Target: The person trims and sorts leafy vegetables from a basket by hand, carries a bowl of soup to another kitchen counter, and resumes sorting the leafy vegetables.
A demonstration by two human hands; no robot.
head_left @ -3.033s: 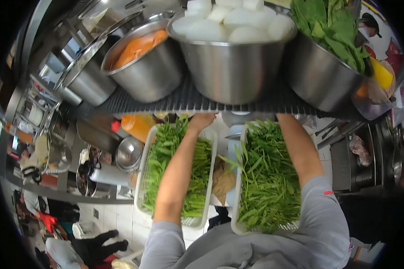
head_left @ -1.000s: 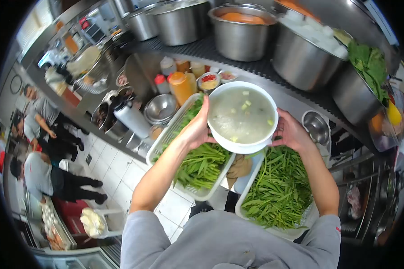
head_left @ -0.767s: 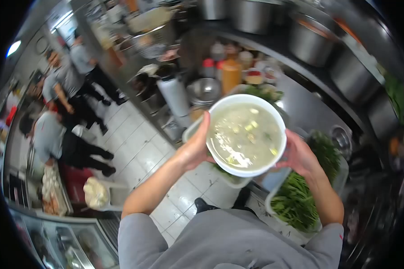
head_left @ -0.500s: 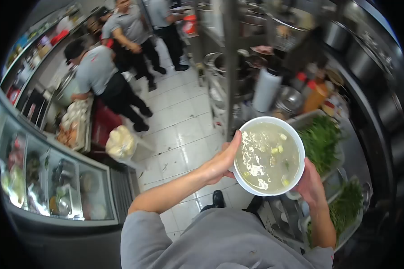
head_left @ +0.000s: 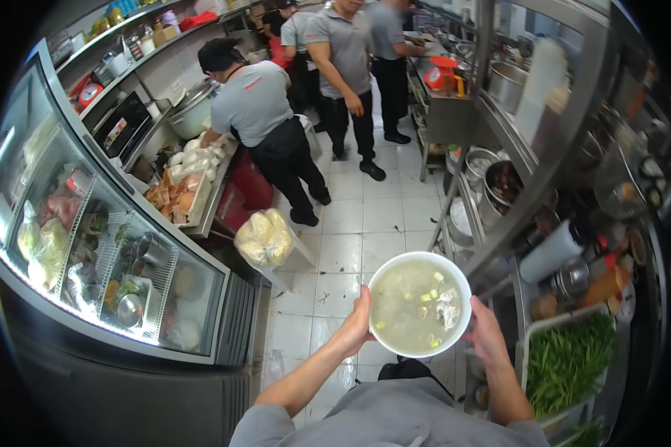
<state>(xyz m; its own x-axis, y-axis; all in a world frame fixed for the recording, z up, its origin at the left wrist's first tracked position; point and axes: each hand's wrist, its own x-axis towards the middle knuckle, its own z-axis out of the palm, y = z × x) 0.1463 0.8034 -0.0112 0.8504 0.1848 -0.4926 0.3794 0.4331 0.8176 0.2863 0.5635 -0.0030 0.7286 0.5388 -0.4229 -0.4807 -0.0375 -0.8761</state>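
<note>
Left hand [head_left: 356, 325]: gripped bowl [head_left: 420, 352] at eight o'clock
Right hand [head_left: 487, 329]: gripped bowl at four o'clock
Bowl: held cloudy broth [head_left: 406, 302]

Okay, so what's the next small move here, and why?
Probably a short, slow step forward, keeping the bowl level: both hands, left and right, grip its sides, the soup looks close to the rim, and co-workers stand further along the tiled floor.

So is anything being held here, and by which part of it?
Yes, a white bowl of soup, gripped by its sides: the left hand on one, the right hand on the other.
</note>
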